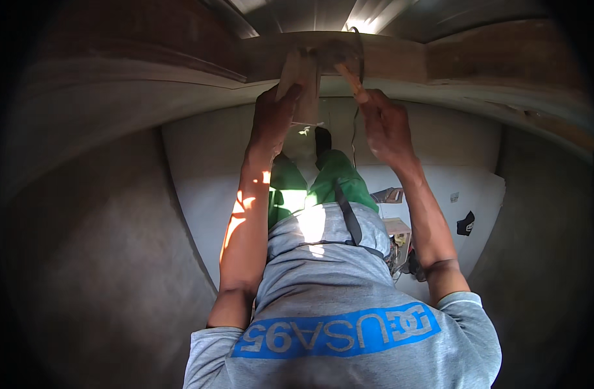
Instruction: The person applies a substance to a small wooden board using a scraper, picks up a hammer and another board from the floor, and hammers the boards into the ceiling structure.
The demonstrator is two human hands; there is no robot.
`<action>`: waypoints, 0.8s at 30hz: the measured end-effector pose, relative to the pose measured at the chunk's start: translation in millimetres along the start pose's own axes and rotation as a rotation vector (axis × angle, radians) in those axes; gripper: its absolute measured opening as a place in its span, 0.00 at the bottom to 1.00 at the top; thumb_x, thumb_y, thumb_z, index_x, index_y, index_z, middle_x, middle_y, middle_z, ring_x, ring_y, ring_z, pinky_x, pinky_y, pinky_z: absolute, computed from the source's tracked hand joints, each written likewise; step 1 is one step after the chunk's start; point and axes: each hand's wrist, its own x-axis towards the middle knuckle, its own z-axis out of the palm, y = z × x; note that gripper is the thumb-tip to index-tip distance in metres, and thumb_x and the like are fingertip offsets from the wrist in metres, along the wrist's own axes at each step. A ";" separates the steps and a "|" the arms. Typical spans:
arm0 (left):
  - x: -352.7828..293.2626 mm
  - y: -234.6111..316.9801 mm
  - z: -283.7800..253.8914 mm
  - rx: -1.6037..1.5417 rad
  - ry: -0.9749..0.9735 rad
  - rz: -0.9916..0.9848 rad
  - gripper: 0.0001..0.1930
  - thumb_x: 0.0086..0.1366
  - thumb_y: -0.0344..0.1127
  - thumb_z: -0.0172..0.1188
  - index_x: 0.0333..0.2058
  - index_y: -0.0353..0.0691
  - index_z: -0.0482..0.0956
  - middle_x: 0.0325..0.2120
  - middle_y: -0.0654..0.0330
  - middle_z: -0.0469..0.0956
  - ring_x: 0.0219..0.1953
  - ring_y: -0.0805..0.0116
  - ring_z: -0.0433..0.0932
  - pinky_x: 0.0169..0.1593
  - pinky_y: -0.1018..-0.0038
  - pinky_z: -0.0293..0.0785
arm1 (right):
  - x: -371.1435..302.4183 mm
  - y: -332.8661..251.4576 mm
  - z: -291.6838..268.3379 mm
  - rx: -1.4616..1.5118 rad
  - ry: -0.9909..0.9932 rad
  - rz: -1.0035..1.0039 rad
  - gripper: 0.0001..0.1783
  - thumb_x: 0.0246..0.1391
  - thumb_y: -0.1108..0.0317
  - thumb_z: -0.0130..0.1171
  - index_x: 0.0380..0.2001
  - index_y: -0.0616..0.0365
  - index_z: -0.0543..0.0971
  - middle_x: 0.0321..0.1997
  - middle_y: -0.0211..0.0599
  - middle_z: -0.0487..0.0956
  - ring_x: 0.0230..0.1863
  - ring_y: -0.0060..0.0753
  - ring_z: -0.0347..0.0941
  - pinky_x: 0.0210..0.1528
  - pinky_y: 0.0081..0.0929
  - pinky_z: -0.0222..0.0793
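Note:
My left hand is wrapped round the edge of a short wooden board, with the thumb lying on its face. The board's upper end rests against a wooden beam overhead. In my right hand is the wooden handle of a hammer, fingers closed round it. Its head, dark and smeared by motion, is close to the top of the board and the beam. Whether the head touches the wood I cannot tell. A nail, if any, is too small to make out.
A dark cable loops over the beam and hangs beside the hammer. Roof sheets with bright gaps lie above. Below are a pale floor, a box of mixed items and a black cloth-like thing. Grey walls flank me.

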 end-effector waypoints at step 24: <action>-2.9 32.0 -27.8 -0.728 -0.416 -0.187 0.27 0.79 0.45 0.52 0.61 0.23 0.70 0.47 0.45 0.80 0.45 0.62 0.83 0.47 0.70 0.83 | 9.9 -44.2 -23.2 0.268 -0.038 0.201 0.22 0.75 0.54 0.55 0.29 0.57 0.76 0.18 0.14 0.61 0.21 0.06 0.54 0.21 0.19 0.49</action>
